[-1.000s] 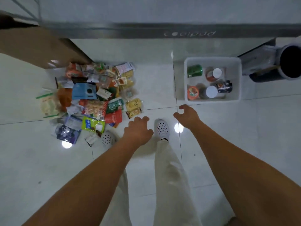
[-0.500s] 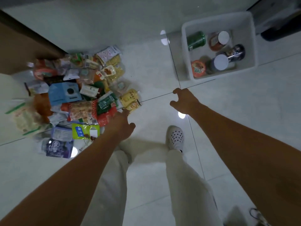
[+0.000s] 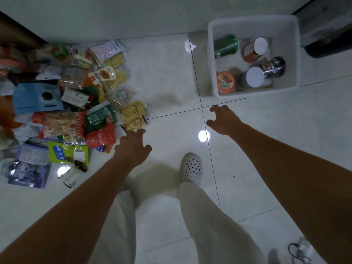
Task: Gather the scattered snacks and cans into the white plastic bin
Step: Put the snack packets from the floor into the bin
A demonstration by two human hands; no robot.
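A heap of snack packets (image 3: pixel 72 103) lies on the tiled floor at the left, with a blue box (image 3: pixel 36 98), a yellow pouch (image 3: pixel 133 111) and a red packet (image 3: pixel 101 136) among them. The white plastic bin (image 3: pixel 211 60) stands at the upper right and holds a green can (image 3: pixel 225 45) and several other cans and tubs. My left hand (image 3: pixel 133 147) hovers at the heap's near edge, fingers loosely spread, holding nothing. My right hand (image 3: pixel 224 120) hangs just below the bin, fingers loosely curled and empty.
A brown cabinet (image 3: pixel 17 33) edges the heap at the upper left. A dark appliance base (image 3: pixel 327 40) sits right of the bin. My legs and a white perforated shoe (image 3: pixel 192 168) stand below the hands. A cable (image 3: pixel 299 252) lies at the lower right.
The view has tilted down and drawn closer to the floor. My left hand has moved from near my feet to the heap's edge. My right hand has stayed below the bin.
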